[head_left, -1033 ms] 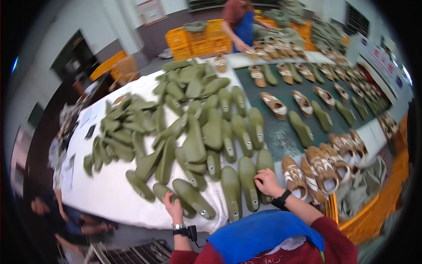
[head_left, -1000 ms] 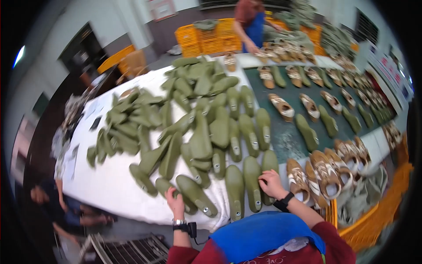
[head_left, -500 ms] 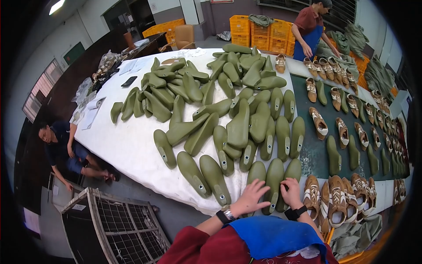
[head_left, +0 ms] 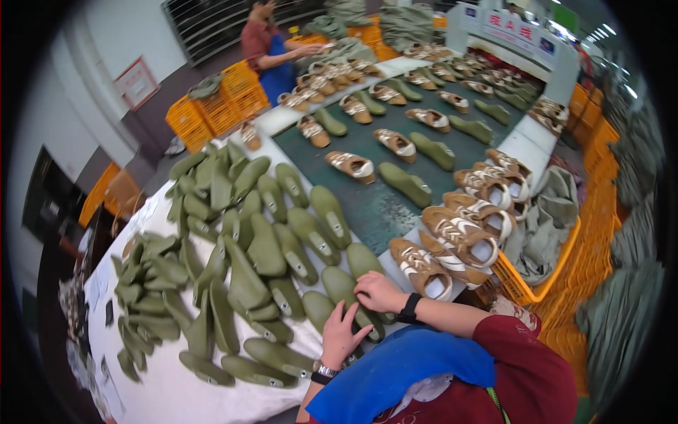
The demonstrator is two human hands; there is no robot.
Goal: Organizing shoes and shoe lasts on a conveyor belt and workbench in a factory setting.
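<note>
Hands (head_left: 357,314) flat on green last (head_left: 346,293), lengthwise away.

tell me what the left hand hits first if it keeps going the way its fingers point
Probably the green last just ahead of the left hand; its fingers point up the table toward it, though depth is unclear.

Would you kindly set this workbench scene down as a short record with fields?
Left hand: left hand flat on an olive-green plastic shoe last
Right hand: right hand resting on a neighbouring green last
Table: white-covered table heaped with lasts
Belt: dark green conveyor belt carrying tan-and-white sneakers
Others: person in blue apron at far end
</note>
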